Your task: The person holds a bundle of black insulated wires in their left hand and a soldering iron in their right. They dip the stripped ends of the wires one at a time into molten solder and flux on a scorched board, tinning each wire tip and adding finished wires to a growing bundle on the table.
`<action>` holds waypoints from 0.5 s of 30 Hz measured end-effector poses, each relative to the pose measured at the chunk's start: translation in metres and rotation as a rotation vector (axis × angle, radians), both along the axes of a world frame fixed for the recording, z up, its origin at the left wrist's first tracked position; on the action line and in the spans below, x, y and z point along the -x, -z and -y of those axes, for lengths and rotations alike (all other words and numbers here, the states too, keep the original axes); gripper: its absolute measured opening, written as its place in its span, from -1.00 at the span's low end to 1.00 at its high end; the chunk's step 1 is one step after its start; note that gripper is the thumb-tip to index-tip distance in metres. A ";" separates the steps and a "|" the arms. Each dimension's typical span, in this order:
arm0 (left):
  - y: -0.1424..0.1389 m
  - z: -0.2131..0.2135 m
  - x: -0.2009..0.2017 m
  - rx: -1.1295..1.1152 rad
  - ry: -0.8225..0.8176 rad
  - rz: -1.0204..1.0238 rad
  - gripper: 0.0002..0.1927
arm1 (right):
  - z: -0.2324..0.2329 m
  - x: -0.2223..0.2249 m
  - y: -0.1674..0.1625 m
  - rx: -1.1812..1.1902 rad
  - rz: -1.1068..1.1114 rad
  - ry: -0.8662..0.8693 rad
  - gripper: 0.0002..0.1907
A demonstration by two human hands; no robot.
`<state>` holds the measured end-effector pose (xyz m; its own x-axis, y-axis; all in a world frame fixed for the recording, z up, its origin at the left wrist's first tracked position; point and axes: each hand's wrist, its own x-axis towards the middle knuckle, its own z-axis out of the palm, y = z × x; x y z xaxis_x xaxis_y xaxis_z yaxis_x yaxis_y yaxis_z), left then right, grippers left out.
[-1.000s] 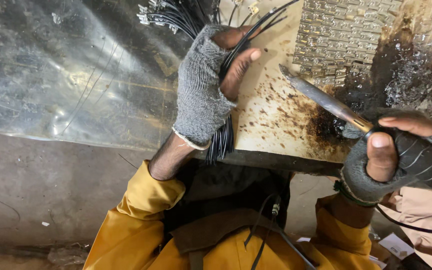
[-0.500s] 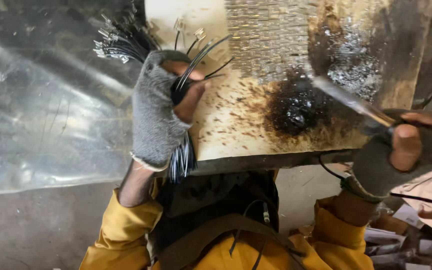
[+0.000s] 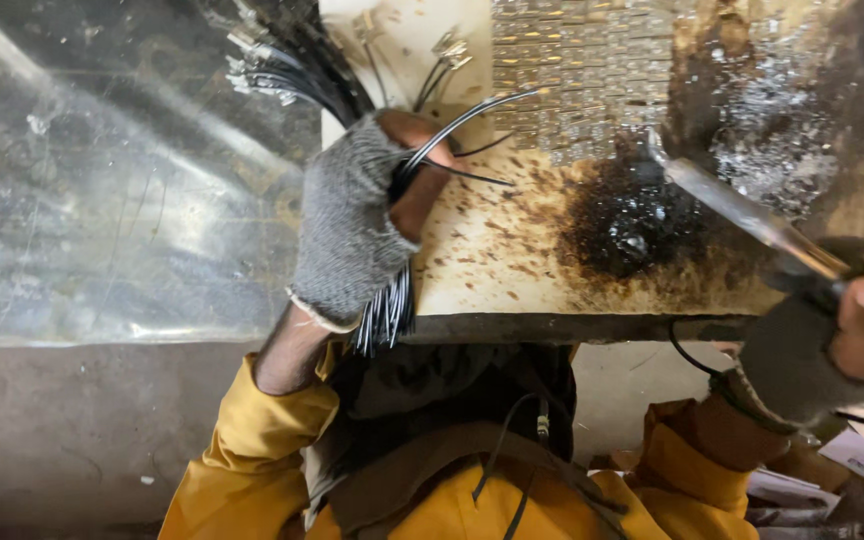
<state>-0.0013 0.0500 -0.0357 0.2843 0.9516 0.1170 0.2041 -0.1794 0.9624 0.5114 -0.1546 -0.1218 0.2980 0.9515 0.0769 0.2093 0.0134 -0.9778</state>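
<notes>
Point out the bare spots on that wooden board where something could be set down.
Bare wood lies on the board between the left hand with its bundle of black wires and the burnt black patch, down to the near edge. Crowded: the rows of small metal pieces along the top, and the soldering iron in the right hand.

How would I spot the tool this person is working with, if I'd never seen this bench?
Find the pale scorched board across the top. At its right, over the black burnt patch, a thin metal rod slants down into the right hand. Unlike the bundle of black wires gripped in the left hand, it is single, stiff and shiny.
</notes>
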 end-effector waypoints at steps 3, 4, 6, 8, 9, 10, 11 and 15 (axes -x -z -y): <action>0.001 -0.001 0.003 -0.067 0.062 -0.096 -0.88 | -0.004 0.073 -0.017 -0.396 0.061 0.031 -0.87; 0.001 -0.001 0.003 -0.091 0.061 -0.102 -0.87 | -0.011 0.090 -0.019 -0.435 0.082 0.020 -0.87; 0.000 -0.002 0.003 -0.145 0.057 -0.111 -0.85 | -0.027 0.108 -0.026 -0.416 0.113 -0.036 -0.86; 0.000 -0.003 0.002 -0.100 0.057 -0.095 -0.85 | -0.041 0.115 -0.028 -0.361 0.129 -0.103 -0.85; 0.000 -0.004 0.002 -0.076 0.058 -0.087 -0.85 | -0.048 0.114 -0.028 -0.344 0.134 -0.127 -0.84; -0.001 -0.003 0.003 -0.072 0.039 -0.082 -0.83 | -0.051 0.112 -0.028 -0.332 0.140 -0.147 -0.83; -0.001 -0.003 0.004 -0.068 0.020 -0.076 -0.81 | -0.054 0.108 -0.027 -0.319 0.142 -0.168 -0.83; 0.000 -0.003 0.007 -0.086 0.031 -0.055 -0.80 | -0.049 0.077 -0.017 -0.211 0.144 -0.264 -0.78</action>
<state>-0.0087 0.0525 -0.0356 0.3219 0.9291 0.1819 0.2488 -0.2684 0.9306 0.4346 -0.1054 -0.1047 0.0162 0.9529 0.3028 0.3072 0.2834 -0.9085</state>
